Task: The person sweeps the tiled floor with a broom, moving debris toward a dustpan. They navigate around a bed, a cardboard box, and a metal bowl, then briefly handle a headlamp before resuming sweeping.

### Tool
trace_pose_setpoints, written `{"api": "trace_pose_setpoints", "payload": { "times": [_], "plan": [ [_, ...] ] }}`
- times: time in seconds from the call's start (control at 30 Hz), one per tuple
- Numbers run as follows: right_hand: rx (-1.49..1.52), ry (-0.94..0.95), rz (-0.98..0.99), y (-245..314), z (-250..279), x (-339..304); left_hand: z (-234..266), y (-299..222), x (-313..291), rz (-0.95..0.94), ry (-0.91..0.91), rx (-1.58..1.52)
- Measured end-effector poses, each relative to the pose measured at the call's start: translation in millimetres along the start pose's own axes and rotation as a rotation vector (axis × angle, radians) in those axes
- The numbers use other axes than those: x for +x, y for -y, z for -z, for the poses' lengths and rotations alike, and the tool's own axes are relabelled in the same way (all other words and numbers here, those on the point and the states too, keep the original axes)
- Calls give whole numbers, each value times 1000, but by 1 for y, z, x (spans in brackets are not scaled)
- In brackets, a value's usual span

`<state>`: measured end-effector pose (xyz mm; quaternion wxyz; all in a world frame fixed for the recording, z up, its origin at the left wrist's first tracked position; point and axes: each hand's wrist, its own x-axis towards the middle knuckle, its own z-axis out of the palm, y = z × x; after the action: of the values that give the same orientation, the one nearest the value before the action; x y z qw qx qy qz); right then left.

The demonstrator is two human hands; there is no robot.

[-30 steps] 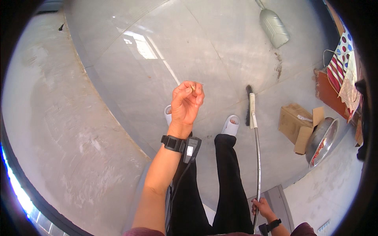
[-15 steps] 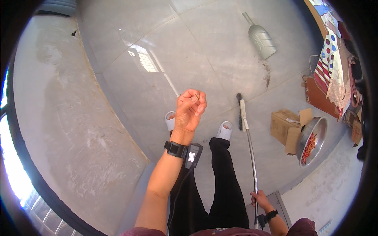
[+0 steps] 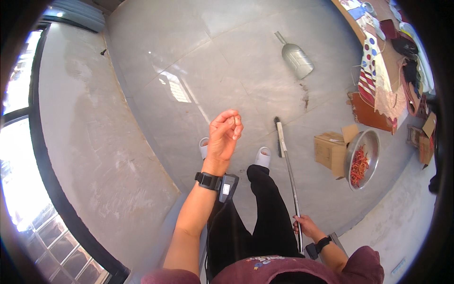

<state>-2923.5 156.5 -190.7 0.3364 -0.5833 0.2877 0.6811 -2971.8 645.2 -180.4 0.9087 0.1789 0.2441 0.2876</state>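
- Right hand point(image 3: 307, 227) wraps its grip around a silver-handled, white-headed, dark-bristled broom point(image 3: 282, 142); slackening could topple it.
- Left hand point(image 3: 225, 135) pinches narrowly, contents unclear.
- Broom reaches grey tiled floor point(image 3: 246, 52), left of an open tan cardboard box point(image 3: 328, 150); wide swings could strike it.

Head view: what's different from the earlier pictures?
The view shifted: the dustpan appears lower and farther left, the metal bowl farther left with its red contents showing more. No grasp or release shows. The left hand stays pinched, its small item now hard to see; the right hand keeps hold of the broom.
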Motion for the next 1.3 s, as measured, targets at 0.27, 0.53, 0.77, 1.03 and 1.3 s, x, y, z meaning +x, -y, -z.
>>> {"api": "trace_pose_setpoints", "payload": {
  "times": [0.27, 0.53, 0.77, 1.03, 1.3],
  "plan": [
    [79, -79, 39, -10, 12, -63, -15, -15, -93, 54, -94, 151],
    [356, -101, 23, -81, -5, -100, 36, -48, -171, 149, -188, 271],
    [335, -264, 5, -178, -91, -49, 124, -142, -198, 154, -237, 310],
    [529, -25, 68, -143, -220, 64, 180, -255, -234, 46, -470, 342],
    [486, 126, -30, -107, -241, 36, 173, -257, -228, 59, -453, 338]
  ]
}}
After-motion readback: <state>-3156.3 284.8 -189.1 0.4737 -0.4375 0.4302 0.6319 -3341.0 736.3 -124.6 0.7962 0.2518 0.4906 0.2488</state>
